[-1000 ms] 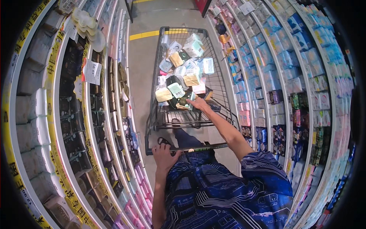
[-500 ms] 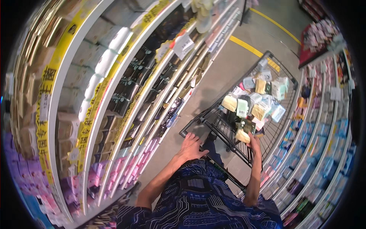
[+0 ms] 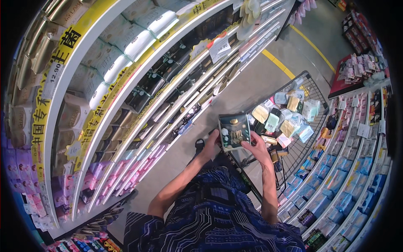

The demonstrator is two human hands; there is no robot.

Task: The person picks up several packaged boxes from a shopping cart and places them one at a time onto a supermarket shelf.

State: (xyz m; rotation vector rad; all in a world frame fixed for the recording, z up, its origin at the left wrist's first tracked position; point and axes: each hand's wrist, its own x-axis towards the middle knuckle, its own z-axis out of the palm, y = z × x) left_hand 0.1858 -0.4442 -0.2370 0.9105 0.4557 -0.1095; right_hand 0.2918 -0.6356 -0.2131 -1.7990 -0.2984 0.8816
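In front of my chest I hold up a dark green package (image 3: pixel 232 128) with pale flowers and gold lettering on its face. My left hand (image 3: pixel 211 146) grips its left edge, with the fingertips behind it. My right hand (image 3: pixel 259 150) is closed on its lower right corner, thumb on the front. Just beyond stands a dark wire shopping cart (image 3: pixel 317 89), its handle partly hidden by my hands and the package. Inside the cart lie several packets, among them a cream one (image 3: pixel 260 114) and a pale green one with a barcode (image 3: pixel 272 122).
Tall shelves (image 3: pixel 126 75) of packaged goods rise close on my left, with yellow strips and a hanging price card (image 3: pixel 220 48). Another shelf (image 3: pixel 336 197) with blue packets runs along the right. A red display stand (image 3: pixel 341 80) stands beyond the cart, near yellow floor lines (image 3: pixel 277 63).
My left hand has left the cart handle and taken hold of the package. The right hand has brought the dark green package from above the cart toward me, turning its face up.
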